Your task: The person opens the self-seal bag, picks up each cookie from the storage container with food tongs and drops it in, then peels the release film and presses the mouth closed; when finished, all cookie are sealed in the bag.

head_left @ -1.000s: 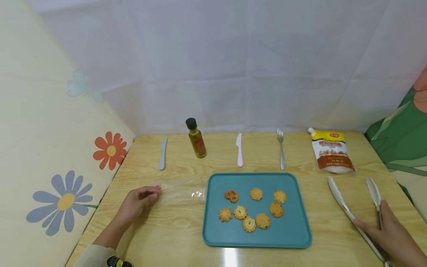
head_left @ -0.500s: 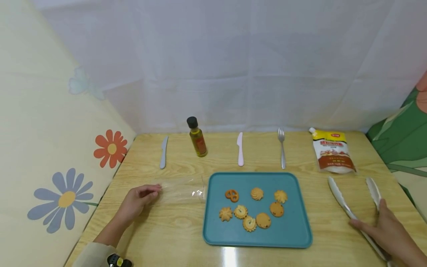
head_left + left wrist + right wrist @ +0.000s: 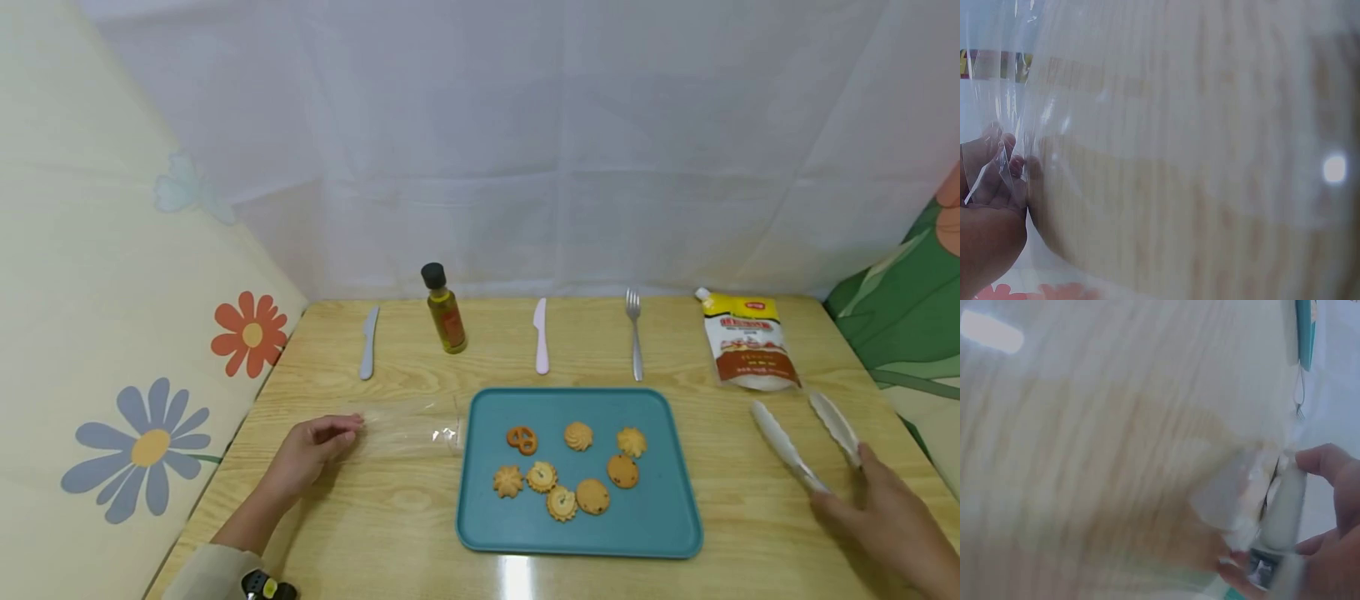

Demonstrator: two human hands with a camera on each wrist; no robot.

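Observation:
My left hand [image 3: 303, 454] pinches the left end of a clear plastic bag [image 3: 408, 429] lying flat on the table, left of the tray. In the left wrist view the see-through bag [image 3: 1013, 106] spreads over the fingers and most of the picture. My right hand [image 3: 888, 521] grips metal tongs [image 3: 783, 442] at the table's right side, their two arms spread apart with nothing between the tips. A teal tray [image 3: 480, 533] holds several cookies and one pretzel [image 3: 522, 440]. In the right wrist view the thumb and fingers wrap the tongs' handle [image 3: 1285, 515], blurred.
Along the back stand or lie a grey-blue knife [image 3: 367, 346], an oil bottle [image 3: 447, 321], a pink knife [image 3: 541, 337], a fork [image 3: 634, 333] and a spouted pouch [image 3: 750, 342]. A white cloth [image 3: 480, 167] hangs behind the table.
The tongs have shifted, and the gap between their tips has narrowed. My right hand has moved slightly to the right. My left hand and the bag have stayed in place.

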